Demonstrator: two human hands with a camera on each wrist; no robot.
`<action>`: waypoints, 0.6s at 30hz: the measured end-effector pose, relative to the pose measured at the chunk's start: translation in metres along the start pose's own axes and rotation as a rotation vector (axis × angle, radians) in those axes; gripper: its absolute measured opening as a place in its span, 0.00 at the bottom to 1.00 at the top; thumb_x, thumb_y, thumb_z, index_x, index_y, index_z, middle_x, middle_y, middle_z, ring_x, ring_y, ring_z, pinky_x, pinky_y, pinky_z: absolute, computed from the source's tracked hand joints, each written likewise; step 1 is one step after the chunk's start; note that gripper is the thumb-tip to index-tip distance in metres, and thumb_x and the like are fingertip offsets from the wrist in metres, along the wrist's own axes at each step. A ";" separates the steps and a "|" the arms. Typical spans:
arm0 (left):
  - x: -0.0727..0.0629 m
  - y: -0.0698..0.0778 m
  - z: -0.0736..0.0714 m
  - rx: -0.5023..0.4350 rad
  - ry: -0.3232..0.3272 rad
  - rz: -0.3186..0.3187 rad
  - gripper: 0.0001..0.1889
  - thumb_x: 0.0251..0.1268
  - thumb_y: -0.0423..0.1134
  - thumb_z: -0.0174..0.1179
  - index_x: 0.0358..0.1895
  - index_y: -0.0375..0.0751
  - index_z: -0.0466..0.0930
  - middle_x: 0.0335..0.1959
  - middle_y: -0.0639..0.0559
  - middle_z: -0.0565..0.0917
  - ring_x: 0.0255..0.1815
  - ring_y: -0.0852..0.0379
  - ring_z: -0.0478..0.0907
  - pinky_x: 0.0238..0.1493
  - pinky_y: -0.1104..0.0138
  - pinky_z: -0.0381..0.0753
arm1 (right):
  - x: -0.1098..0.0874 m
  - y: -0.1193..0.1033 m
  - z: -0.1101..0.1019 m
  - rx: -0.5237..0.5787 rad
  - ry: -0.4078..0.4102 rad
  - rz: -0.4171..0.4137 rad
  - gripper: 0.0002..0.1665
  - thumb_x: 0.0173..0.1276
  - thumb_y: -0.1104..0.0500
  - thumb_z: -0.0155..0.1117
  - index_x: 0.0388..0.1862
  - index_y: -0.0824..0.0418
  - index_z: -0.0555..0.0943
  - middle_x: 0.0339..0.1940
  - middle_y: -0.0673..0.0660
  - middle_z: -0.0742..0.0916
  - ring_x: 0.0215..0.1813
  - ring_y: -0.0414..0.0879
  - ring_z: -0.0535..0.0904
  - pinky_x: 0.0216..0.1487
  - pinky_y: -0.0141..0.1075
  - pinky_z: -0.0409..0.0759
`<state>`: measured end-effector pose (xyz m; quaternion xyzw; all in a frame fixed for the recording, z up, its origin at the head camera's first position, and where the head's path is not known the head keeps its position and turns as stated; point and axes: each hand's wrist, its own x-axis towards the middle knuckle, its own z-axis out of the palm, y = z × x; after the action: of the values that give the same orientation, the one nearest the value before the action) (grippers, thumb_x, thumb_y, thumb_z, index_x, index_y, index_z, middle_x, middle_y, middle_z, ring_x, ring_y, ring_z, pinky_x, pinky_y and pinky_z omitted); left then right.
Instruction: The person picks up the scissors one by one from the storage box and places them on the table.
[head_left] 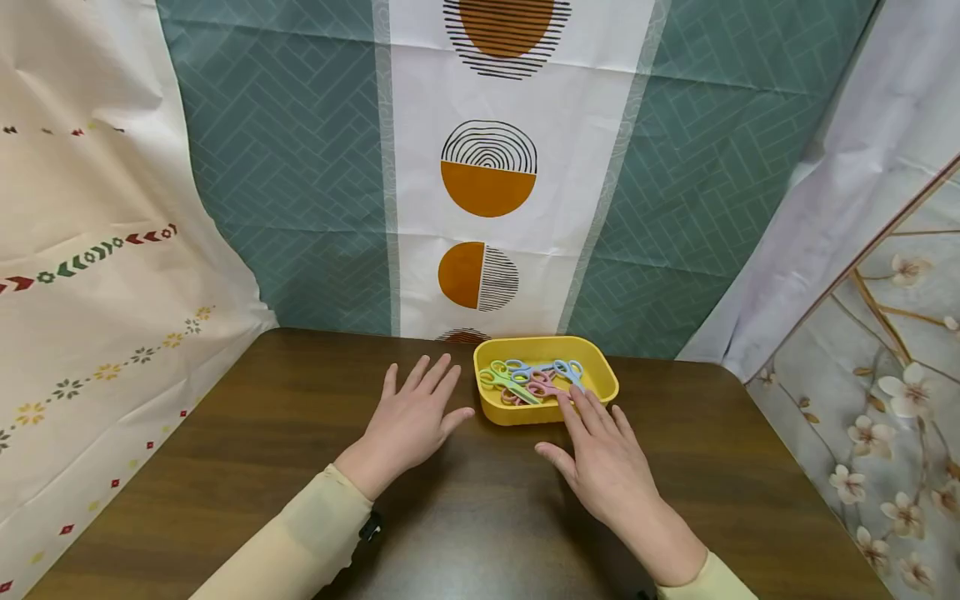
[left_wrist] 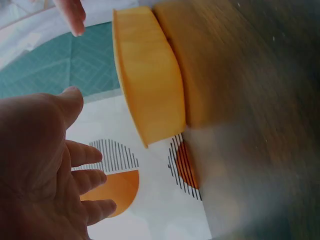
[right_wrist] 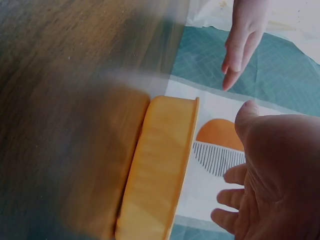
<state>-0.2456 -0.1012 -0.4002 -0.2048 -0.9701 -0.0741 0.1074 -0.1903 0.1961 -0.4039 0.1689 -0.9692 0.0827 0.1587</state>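
A yellow plastic tray (head_left: 498, 414) stands toward the back of the brown table, with several small scissors heaped inside. Among them are green scissors (head_left: 517, 387), blue scissors (head_left: 572, 372) and pink scissors (head_left: 542, 383). Left of the tray is my left hand (head_left: 411, 421), fingers spread and holding nothing; in the left wrist view its palm (left_wrist: 35, 160) shows bare. My right hand (head_left: 606, 462) is at the tray's front right, fingers extended, and their tips overlap the rim in the head view. In the right wrist view this hand appears apart from the tray wall (right_wrist: 157, 165).
The dark wood table (head_left: 480, 517) reaches back to a green and white patterned curtain (head_left: 487, 200). A cream cloth (head_left: 97, 275) hangs on the left, and a flowered cloth (head_left: 892, 433) on the right.
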 end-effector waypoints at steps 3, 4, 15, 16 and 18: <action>0.005 0.000 0.002 -0.011 -0.019 -0.002 0.41 0.85 0.67 0.52 0.88 0.44 0.64 0.90 0.44 0.59 0.89 0.35 0.54 0.82 0.27 0.45 | 0.001 -0.001 0.000 0.001 0.002 -0.006 0.50 0.81 0.33 0.65 0.86 0.64 0.68 0.85 0.67 0.71 0.86 0.65 0.65 0.82 0.68 0.58; 0.006 0.000 0.003 -0.013 -0.028 -0.003 0.41 0.85 0.67 0.51 0.88 0.45 0.63 0.90 0.44 0.58 0.90 0.35 0.53 0.82 0.27 0.45 | 0.002 -0.001 0.000 0.000 0.002 -0.008 0.50 0.80 0.33 0.65 0.86 0.64 0.69 0.85 0.67 0.71 0.86 0.65 0.65 0.82 0.69 0.58; 0.019 0.005 0.011 -0.021 -0.066 0.029 0.40 0.85 0.67 0.51 0.88 0.47 0.63 0.91 0.46 0.58 0.90 0.36 0.52 0.82 0.28 0.46 | 0.004 -0.005 0.002 0.001 0.015 -0.019 0.50 0.80 0.34 0.67 0.87 0.63 0.68 0.84 0.68 0.73 0.85 0.66 0.66 0.82 0.69 0.59; 0.020 0.007 0.012 -0.025 -0.066 0.033 0.40 0.85 0.67 0.52 0.88 0.47 0.63 0.91 0.47 0.58 0.90 0.36 0.52 0.82 0.28 0.46 | 0.005 -0.005 0.003 -0.001 0.016 -0.022 0.50 0.80 0.34 0.67 0.86 0.63 0.69 0.84 0.68 0.73 0.85 0.66 0.66 0.82 0.68 0.60; 0.022 0.009 0.013 -0.027 -0.068 0.041 0.41 0.85 0.67 0.51 0.89 0.47 0.62 0.91 0.47 0.58 0.90 0.37 0.52 0.82 0.28 0.45 | 0.005 -0.006 0.003 -0.004 0.019 -0.029 0.49 0.80 0.34 0.66 0.86 0.64 0.69 0.84 0.68 0.73 0.85 0.66 0.66 0.81 0.68 0.61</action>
<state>-0.2639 -0.0824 -0.4062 -0.2286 -0.9676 -0.0778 0.0732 -0.1937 0.1882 -0.4043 0.1820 -0.9653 0.0799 0.1696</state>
